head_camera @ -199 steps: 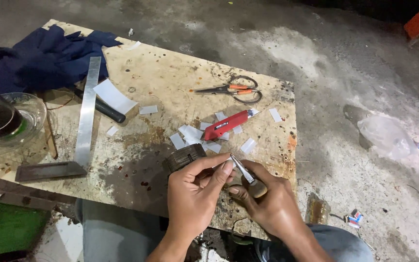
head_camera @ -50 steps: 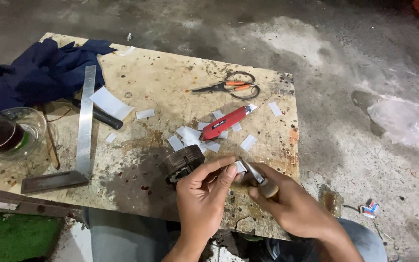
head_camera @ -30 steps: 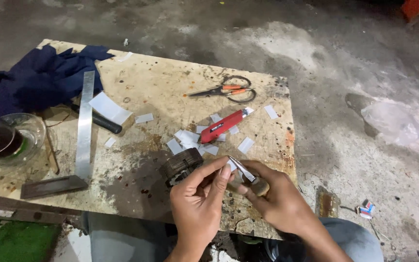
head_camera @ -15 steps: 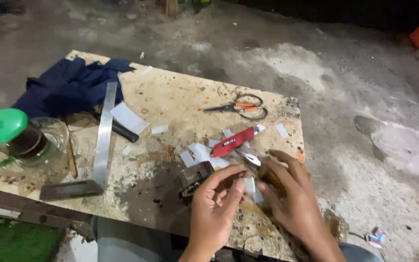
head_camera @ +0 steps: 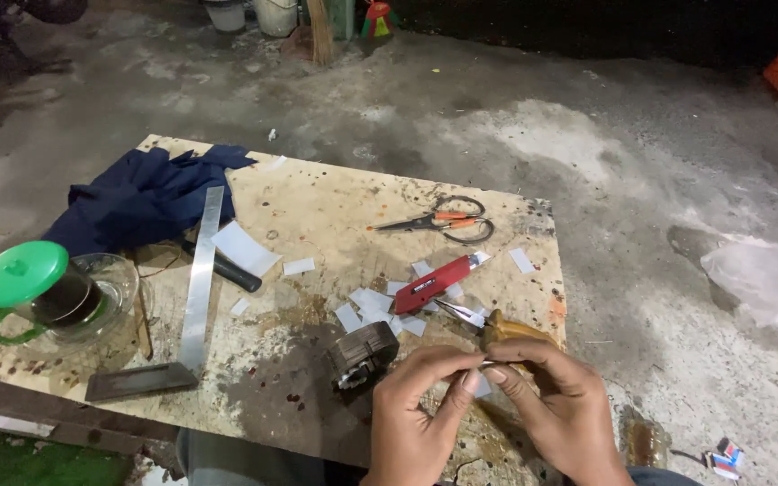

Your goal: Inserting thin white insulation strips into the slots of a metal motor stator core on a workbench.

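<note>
My left hand (head_camera: 420, 409) and my right hand (head_camera: 562, 409) meet at the near edge of the wooden table (head_camera: 317, 193). Their thumbs and forefingers pinch a small white scrap (head_camera: 482, 367) between them. A knife with a yellow-brown wooden handle (head_camera: 508, 329) lies on the table just beyond my right fingers, its thin blade pointing up and left. A dark round metal part (head_camera: 362, 353) sits to the left of my left hand.
A red utility knife (head_camera: 434, 283) and several white paper scraps (head_camera: 373, 304) lie mid-table, orange-handled scissors (head_camera: 443, 220) behind them. At the left are a steel try square (head_camera: 195, 288), a blue cloth (head_camera: 141, 198) and a glass cup with a green lid (head_camera: 38, 288). Concrete floor lies all round.
The wooden-handled knife has left my right hand and now lies on the table. Both hands have drawn back to the near edge, pinching the scrap. The view has tilted upward.
</note>
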